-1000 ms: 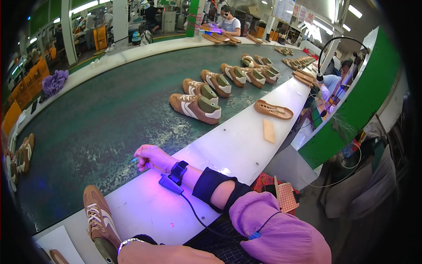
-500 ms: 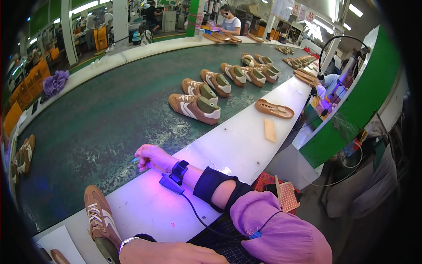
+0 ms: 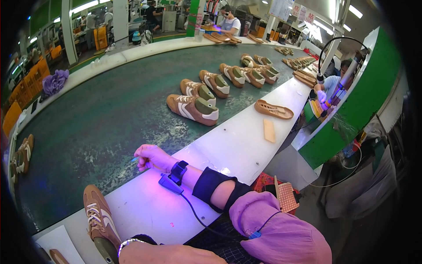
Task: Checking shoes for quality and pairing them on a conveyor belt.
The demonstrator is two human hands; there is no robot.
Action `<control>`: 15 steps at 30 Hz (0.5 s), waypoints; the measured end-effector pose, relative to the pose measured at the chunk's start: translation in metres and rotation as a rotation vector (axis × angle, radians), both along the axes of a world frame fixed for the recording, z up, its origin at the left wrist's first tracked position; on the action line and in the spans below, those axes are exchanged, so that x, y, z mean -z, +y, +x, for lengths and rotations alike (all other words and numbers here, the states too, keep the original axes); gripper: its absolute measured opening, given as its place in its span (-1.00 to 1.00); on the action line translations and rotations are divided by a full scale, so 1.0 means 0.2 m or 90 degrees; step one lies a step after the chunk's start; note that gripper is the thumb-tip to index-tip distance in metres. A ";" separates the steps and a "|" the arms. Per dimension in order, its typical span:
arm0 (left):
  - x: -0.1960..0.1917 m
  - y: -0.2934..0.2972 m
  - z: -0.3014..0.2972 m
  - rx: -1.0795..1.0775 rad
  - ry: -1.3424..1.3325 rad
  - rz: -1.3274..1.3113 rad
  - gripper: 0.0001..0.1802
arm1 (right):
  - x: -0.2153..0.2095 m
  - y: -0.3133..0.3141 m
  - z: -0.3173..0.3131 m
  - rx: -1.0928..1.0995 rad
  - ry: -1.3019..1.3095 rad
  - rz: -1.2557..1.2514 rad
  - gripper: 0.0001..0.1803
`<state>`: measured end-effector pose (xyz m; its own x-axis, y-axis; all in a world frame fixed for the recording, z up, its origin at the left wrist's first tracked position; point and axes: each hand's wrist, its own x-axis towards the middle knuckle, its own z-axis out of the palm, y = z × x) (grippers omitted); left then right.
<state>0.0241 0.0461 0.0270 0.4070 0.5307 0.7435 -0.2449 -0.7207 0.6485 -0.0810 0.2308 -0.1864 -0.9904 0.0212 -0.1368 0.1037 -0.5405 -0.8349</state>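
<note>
My right hand (image 3: 151, 157) is closed over the belt's near edge, its fingers pinching a thin pen-like tool with a pale blue tip (image 3: 133, 160). A black strap with a small dark device (image 3: 171, 184) circles that wrist. My left hand (image 3: 171, 255) is at the bottom edge beside a beaded bracelet; its fingers are out of sight. Just left of it, a brown lace-up shoe (image 3: 100, 213) with white stripes and a green last inside rests on the white ledge (image 3: 145, 200), toe pointing away. I cannot tell if the hand touches this shoe.
Several similar shoes (image 3: 192, 109) stand on the green belt (image 3: 101, 114). A tan sole (image 3: 273, 109) and a beige rectangular piece (image 3: 269, 131) lie on the ledge. At right are a green panel (image 3: 334, 127) and a co-worker (image 3: 330, 83); another person (image 3: 230, 26) sits far back.
The row of shoes on the belt has shifted slightly left. The co-worker at right has leaned further into view. My right hand has barely moved.
</note>
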 end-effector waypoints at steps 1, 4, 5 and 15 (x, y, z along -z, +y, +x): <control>0.00 0.01 -0.01 0.006 0.004 0.010 -0.50 | 0.00 0.00 0.00 0.006 0.003 -0.002 -0.82; 0.04 0.02 0.01 0.007 -0.001 0.043 -0.52 | -0.01 0.00 0.00 0.013 0.006 -0.005 -0.83; 0.05 0.02 0.01 0.001 -0.008 0.066 -0.52 | -0.01 0.00 0.00 0.013 0.006 -0.005 -0.83; 0.02 0.05 0.01 0.011 0.001 0.052 -0.56 | 0.00 0.03 0.01 0.012 0.005 -0.003 -0.83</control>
<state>0.0259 0.0554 0.0223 0.4162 0.4606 0.7840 -0.2573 -0.7673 0.5874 -0.0792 0.2366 -0.1859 -0.9908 0.0396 -0.1296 0.0872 -0.5459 -0.8333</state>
